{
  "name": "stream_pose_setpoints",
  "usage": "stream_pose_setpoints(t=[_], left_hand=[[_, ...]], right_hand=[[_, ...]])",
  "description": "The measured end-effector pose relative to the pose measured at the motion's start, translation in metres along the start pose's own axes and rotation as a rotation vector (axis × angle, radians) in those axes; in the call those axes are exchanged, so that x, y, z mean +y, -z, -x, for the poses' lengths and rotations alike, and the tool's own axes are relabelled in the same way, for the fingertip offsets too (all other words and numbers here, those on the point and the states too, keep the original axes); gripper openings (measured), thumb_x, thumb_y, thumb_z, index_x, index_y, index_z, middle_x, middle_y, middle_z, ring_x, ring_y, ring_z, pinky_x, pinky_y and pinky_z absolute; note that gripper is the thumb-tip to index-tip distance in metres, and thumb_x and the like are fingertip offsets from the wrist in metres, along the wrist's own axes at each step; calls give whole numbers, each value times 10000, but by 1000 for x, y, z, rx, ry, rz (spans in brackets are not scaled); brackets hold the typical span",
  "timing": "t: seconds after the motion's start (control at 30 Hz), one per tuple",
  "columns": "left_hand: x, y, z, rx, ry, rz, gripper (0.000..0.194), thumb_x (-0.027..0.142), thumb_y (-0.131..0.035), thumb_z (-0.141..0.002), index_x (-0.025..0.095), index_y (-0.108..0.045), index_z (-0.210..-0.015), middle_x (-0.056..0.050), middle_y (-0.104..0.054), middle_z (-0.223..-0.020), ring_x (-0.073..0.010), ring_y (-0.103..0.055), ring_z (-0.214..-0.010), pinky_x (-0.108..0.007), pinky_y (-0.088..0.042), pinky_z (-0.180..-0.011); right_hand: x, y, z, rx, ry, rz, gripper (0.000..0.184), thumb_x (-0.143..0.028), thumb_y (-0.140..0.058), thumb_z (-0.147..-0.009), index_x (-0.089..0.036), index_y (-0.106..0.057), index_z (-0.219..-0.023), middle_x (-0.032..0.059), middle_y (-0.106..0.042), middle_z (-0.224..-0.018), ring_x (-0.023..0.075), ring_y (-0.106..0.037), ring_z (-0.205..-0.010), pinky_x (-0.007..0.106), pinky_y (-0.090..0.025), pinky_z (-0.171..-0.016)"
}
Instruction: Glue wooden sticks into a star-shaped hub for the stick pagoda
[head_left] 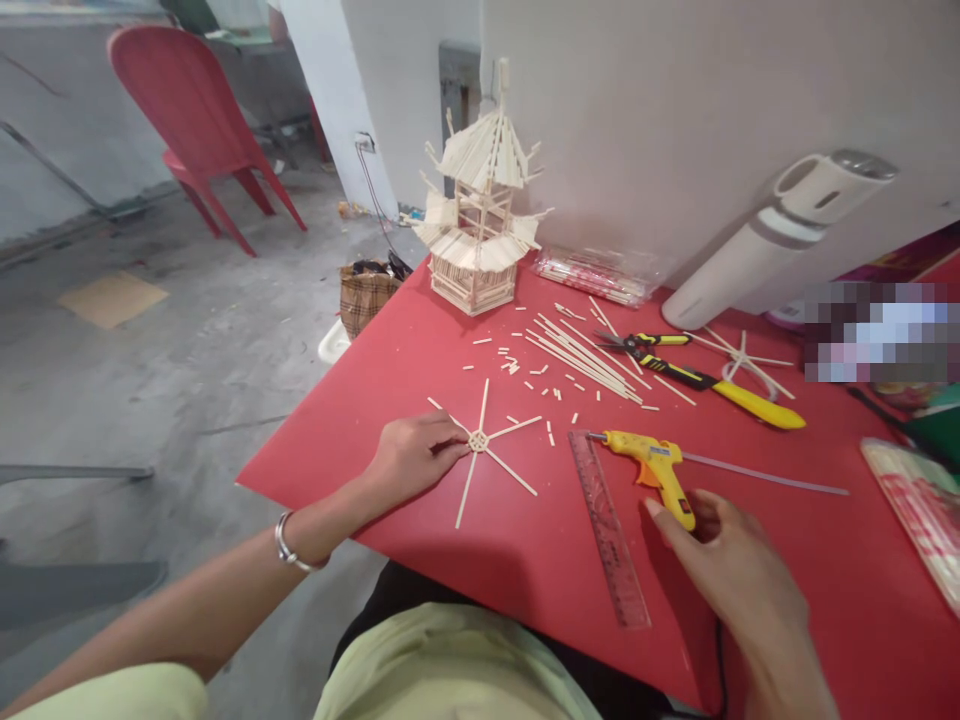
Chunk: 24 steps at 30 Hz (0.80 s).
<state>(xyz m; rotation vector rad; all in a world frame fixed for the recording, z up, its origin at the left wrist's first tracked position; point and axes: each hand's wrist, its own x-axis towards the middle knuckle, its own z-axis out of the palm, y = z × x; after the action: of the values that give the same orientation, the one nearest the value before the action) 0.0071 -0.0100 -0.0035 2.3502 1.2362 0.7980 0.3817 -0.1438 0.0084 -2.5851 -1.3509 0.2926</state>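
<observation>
On the red table, a spoked frame of thin wooden sticks (478, 441) lies flat, its sticks radiating from a small ring-shaped hub. My left hand (416, 450) pinches this frame at the left of the hub, partly covering one spoke. To the right, my right hand (739, 570) is at the handle end of a yellow hot glue gun (651, 462). Its thumb and fingers are apart on either side of the handle. The gun lies on its side, a glue stick (765, 474) poking out of its back. Its nozzle is at the top of a clear ruler (611, 540).
A stick-built pagoda model (476, 220) stands at the back corner. Long sticks (581, 358), short cut pieces (510, 365) and yellow-black cutters (697, 378) lie beyond the gun. A second spoked frame (742, 357) lies near a white bottle (772, 245). Packaged sticks (915, 510) lie right.
</observation>
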Motion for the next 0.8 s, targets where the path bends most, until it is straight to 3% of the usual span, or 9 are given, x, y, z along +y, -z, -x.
stream_pose_setpoints(t=[0.2, 0.4, 0.5, 0.57, 0.63, 0.67, 0.73, 0.8], left_hand=[[4, 4, 1, 23, -3, 51, 116, 265, -680, -858, 252, -783, -908, 14, -759, -854, -94, -659, -653, -185, -446, -570], [6, 6, 4, 15, 3, 121, 251, 146, -599, -788, 229, -786, -935, -3, -738, -839, -83, -589, -586, -188, -424, -551], [6, 8, 3, -3, 51, 152, 238, 170, -578, -822, 221, -789, -921, -20, -748, -877, -93, -606, -637, -194, -439, -601], [7, 12, -2, -52, 130, 189, 236, 205, -560, -849, 205, -788, -907, -33, -757, -897, -115, -640, -709, -207, -458, -660], [9, 18, -11, -121, 257, 219, 239, 248, -558, -853, 186, -785, -892, -34, -763, -871, -135, -655, -736, -218, -462, -677], [10, 21, -18, -158, 327, 226, 237, 262, -565, -844, 177, -782, -883, -28, -758, -824, -131, -642, -697, -218, -452, -653], [11, 27, -33, -258, 436, 243, 226, 279, -586, -810, 158, -776, -831, 0, -688, -637, -107, -553, -548, -216, -402, -561], [13, 31, -48, -399, 499, 307, 230, 311, -609, -793, 152, -774, -806, 25, -594, -509, -96, -486, -481, -213, -368, -513]], right_hand=[[-19, 0, -7, -110, -38, 50, 579, -705, -501, -791, -223, -641, -1081, 109, -708, -1028, 300, -686, -936, 375, -484, -690], [-12, -4, -11, -127, -6, 27, 508, -632, -509, -809, -225, -651, -1077, 83, -709, -966, 275, -684, -876, 346, -467, -666], [-16, 4, -1, 8, 42, 84, 558, -630, -531, -819, -202, -664, -1152, 120, -706, -1024, 296, -680, -904, 351, -449, -631], [-28, 8, 11, 240, 65, 127, 516, -577, -524, -865, -220, -663, -1210, 136, -691, -1138, 310, -663, -966, 358, -430, -623], [-48, 7, 23, 393, 174, 10, 368, -507, -528, -906, -249, -704, -1100, 86, -716, -1045, 254, -665, -886, 346, -448, -669], [-61, 4, 29, 419, 296, -91, 309, -479, -533, -925, -249, -718, -1016, 63, -723, -981, 218, -659, -834, 334, -465, -710], [-88, -9, 38, 321, 563, -259, 252, -411, -533, -963, -240, -716, -936, 44, -721, -920, 187, -659, -857, 311, -477, -810], [-114, -25, 45, 221, 711, -351, 204, -334, -537, -980, -229, -709, -948, 36, -707, -895, 165, -647, -847, 289, -470, -830]])
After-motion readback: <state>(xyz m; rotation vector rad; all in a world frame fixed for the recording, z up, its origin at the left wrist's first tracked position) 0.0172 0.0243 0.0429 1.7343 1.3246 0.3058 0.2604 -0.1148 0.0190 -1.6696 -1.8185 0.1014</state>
